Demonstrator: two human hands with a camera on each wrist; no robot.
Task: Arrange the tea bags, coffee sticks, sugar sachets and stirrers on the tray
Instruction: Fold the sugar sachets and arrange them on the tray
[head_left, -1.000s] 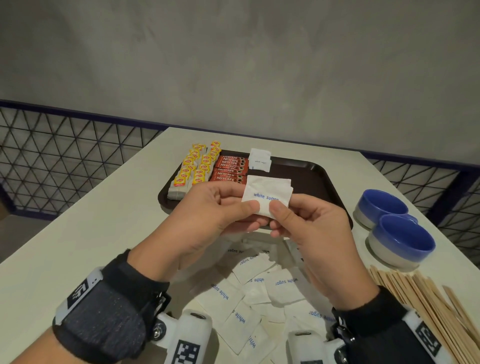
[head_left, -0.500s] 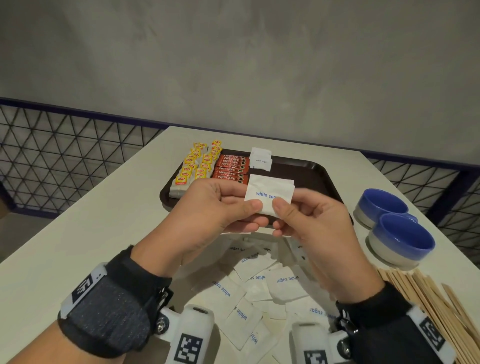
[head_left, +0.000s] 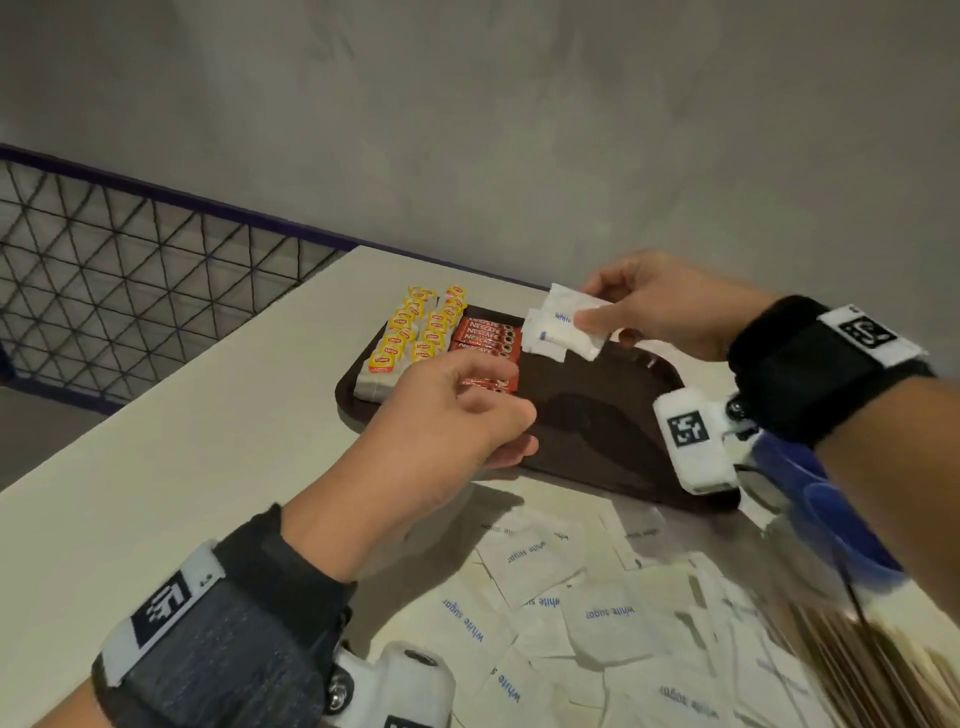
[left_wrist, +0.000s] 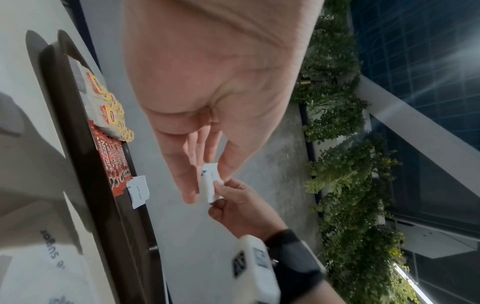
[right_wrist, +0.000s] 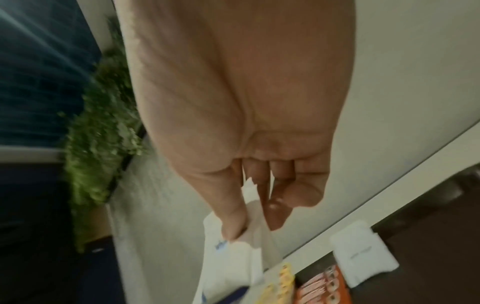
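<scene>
A smooth, pale cream table (head_left: 156, 467) stands against a mottled grey plaster wall (head_left: 519, 130), with a black wire-mesh railing (head_left: 130, 291) capped in dark blue off to the left. The wrist views catch green foliage (left_wrist: 345, 164) and dark glass panels beyond.

Half a second ago both hands held a small stack of white paper sugar sachets (head_left: 563, 332) together above the near edge of the tray. Now the right hand (head_left: 660, 312) alone has carried the stack out over the far part of the dark brown plastic tray (head_left: 597, 415), thumb and fingers pinching the flat, crinkled packets by one end, just right of the coffee sticks. The left hand (head_left: 457, 415) has let go and hovers over the tray's near rim, fingers loosely curled round nothing.

On the tray, yellow-tagged tea bags (head_left: 415, 332) lie in two neat rows at the left, glossy red coffee sticks (head_left: 485, 338) beside them. In the wrist views another white sachet (right_wrist: 363, 253) lies flat on the tray next to the sticks. Loose white sachets printed "white sugar" in blue (head_left: 597, 613) are scattered on the table near the person, thin wooden stirrers (head_left: 883, 675) blur at the lower right, and a blue ceramic bowl (head_left: 810, 499) peeks from under the right forearm.
</scene>
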